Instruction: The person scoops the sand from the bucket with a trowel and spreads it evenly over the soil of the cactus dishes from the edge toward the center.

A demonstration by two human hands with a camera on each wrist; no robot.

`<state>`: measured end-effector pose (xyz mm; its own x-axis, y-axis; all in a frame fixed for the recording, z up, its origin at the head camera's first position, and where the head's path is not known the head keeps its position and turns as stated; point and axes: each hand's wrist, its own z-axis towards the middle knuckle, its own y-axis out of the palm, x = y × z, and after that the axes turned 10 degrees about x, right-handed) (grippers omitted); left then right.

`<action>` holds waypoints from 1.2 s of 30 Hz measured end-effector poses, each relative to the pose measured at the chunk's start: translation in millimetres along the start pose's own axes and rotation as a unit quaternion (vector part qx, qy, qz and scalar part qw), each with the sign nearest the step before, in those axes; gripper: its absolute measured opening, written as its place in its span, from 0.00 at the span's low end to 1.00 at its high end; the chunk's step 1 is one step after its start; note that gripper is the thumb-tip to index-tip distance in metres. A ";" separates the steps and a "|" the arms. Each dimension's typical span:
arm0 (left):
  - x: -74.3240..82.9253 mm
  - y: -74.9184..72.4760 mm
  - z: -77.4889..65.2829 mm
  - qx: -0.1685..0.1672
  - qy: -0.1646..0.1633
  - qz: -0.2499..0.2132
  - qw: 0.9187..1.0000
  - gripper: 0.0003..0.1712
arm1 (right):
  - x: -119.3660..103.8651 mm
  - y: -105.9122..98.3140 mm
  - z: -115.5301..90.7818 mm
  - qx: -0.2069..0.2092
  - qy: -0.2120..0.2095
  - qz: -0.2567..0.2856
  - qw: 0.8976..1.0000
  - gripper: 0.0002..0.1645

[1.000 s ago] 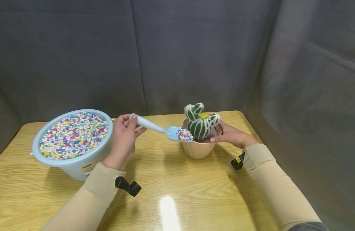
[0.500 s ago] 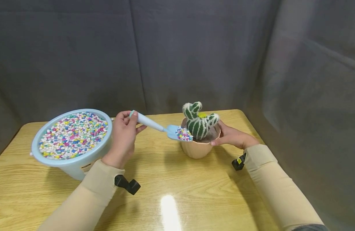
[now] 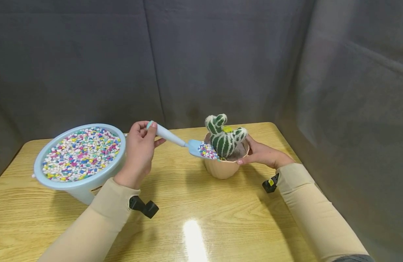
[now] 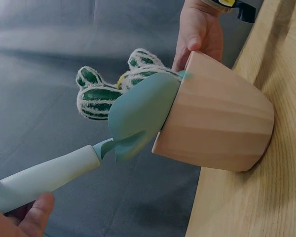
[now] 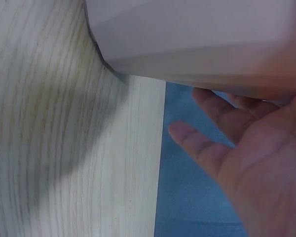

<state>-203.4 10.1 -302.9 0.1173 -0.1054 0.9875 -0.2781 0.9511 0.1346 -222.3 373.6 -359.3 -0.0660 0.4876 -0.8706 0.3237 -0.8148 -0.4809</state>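
In the head view my left hand (image 3: 137, 154) grips the end of a light blue garden trowel (image 3: 170, 137) by its handle. Colourful pebbles (image 3: 206, 150) lie heaped on its blade, whose tip reaches over the left rim of a peach flowerpot (image 3: 222, 170). Inside the pot stands a green knitted-looking cactus (image 3: 223, 144) with white fuzzy stripes, with greyish filling around it. My right hand (image 3: 263, 154) holds the pot's right side, thumb at the rim. From the left wrist, the underside of the trowel blade (image 4: 143, 108) shows against the rim.
A large light blue tub (image 3: 39, 173) full of multicoloured pebbles stands on the wooden table (image 3: 234, 222), left of my left hand. Dark grey cloth (image 3: 201, 65) hangs behind the table and along its right side.
My left hand has risen slightly, tilting the trowel more steeply down toward the pot. Its tip stays at the rim with pebbles still on it. My right hand keeps its hold on the pot.
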 end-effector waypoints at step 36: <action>1.3 1.8 -3.6 -0.008 0.017 0.003 1.000 0.15 | -2.1 10.6 -9.2 0.036 0.016 0.007 0.999 0.72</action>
<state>-200.4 12.8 -301.7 0.1483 -0.0908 0.9848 -0.2630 0.9563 0.1278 -210.1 366.8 -361.6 -0.0305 0.4845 -0.8743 0.2551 -0.8419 -0.4755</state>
